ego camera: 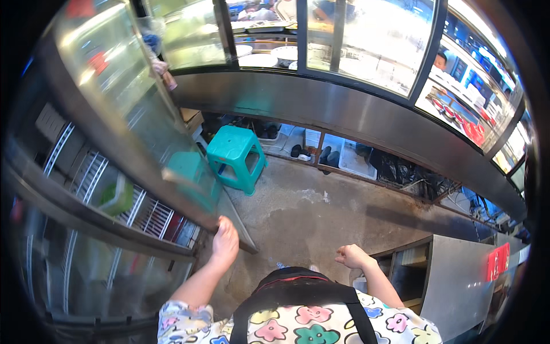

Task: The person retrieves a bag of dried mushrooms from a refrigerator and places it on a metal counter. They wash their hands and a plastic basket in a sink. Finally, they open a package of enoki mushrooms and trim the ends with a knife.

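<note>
My left hand (pixel 225 243) grips the edge of a metal-framed glass door (pixel 142 124), which stands swung out from a display refrigerator (pixel 32 182). Inside the refrigerator are white wire shelves (pixel 90 176) and a clear container (pixel 115 195) with something green in it. My right hand (pixel 354 256) hangs in the air over the floor, fingers loosely bent, with nothing visible in it. It is near a metal cabinet (pixel 457 279) on the right. I wear a black apron (pixel 296 290) over a flower-print shirt.
A turquoise plastic stool (pixel 235 152) stands beyond the door on the concrete floor (pixel 296 219). Under the steel counter (pixel 300 96), a low shelf holds shoes (pixel 330 157), a white plastic tray (pixel 356 165) and dark clutter. Plates (pixel 258 60) show through the windows. A red object (pixel 498 262) lies on the cabinet.
</note>
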Available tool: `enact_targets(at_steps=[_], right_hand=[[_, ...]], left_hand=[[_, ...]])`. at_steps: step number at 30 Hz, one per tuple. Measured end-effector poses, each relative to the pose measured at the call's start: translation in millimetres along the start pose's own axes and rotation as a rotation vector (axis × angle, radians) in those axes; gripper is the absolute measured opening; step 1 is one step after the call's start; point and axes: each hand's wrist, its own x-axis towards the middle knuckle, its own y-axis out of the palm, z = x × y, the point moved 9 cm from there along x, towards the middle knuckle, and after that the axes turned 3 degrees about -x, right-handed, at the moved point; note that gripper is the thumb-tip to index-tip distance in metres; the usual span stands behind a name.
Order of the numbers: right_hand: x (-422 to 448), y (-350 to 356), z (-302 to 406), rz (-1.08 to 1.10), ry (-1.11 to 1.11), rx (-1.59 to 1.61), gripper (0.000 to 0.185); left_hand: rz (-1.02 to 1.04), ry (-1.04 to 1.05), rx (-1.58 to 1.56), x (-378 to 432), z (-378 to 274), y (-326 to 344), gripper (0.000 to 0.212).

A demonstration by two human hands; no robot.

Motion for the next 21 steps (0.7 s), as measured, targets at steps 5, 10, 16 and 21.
enact_targets(at_steps=[5,10,16,21], right_hand=[[57,-11,-37,0.058,0.049,0.005,0.039],[130,-32,-61,0.104,0.008,-0.007,0.036],[206,-76,-85,0.103,-0.037,0.061,0.035],[254,-101,-117,0.103,0.058,0.028,0.037]], left_hand=[[0.104,-0.157,-0.147,-32,22,28,0.051],[0.209,-0.396,-0.390,-77,59,53,0.044],[0.650,-0.771,-0.394,-91,113,82,0.040],[0.625,-1.435,-0.513,-109,173,160,0.082]])
